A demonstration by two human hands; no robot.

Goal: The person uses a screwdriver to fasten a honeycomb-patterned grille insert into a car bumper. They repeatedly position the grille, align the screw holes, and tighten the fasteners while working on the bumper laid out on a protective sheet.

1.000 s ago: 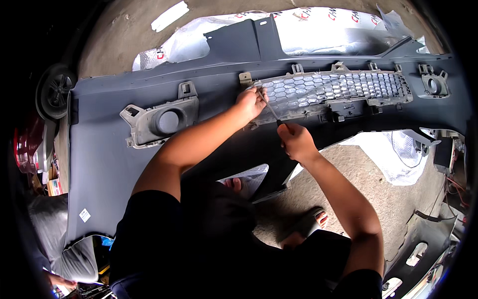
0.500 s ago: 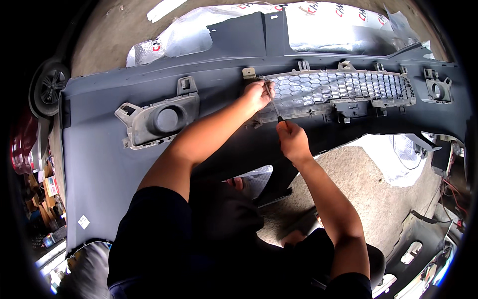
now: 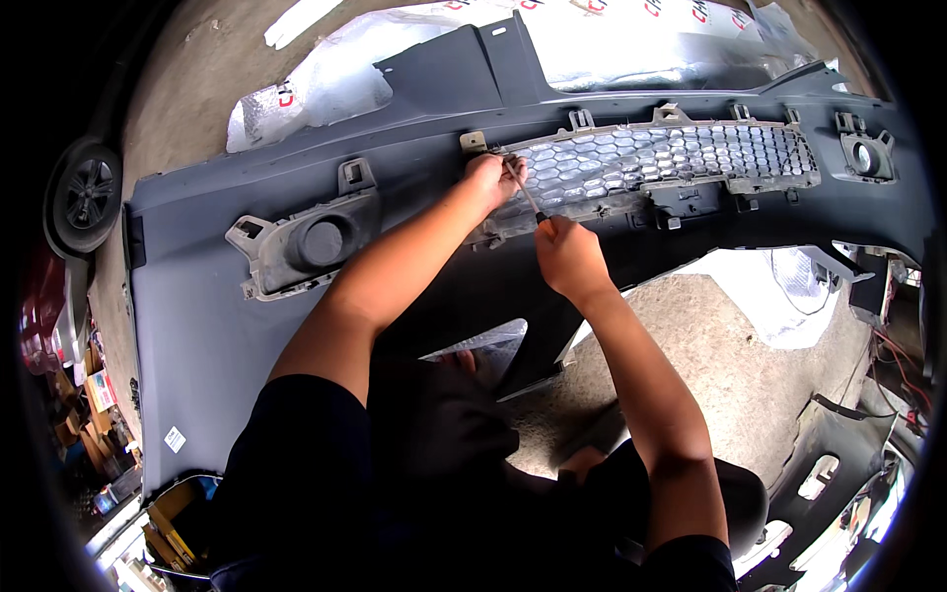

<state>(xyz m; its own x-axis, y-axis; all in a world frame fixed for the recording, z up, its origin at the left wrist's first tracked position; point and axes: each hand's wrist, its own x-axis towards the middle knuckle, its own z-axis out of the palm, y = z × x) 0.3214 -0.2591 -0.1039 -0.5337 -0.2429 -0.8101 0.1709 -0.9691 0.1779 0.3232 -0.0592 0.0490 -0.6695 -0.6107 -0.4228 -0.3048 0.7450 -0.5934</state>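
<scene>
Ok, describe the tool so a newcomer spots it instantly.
Find the big dark bumper panel, then the honeycomb grille along its upper part. Near the grille's left end, the right hand holds the tool, pointing up-left. Unlike the grille, it's one slim, straight metal shaft.

Screwdriver (image 3: pixel 532 198) at grey honeycomb grille (image 3: pixel 681 156)
It is gripped by the right hand (image 3: pixel 572 259), its shaft slanted toward the left hand (image 3: pixel 491 180), to whose right the grille is spread.
</scene>
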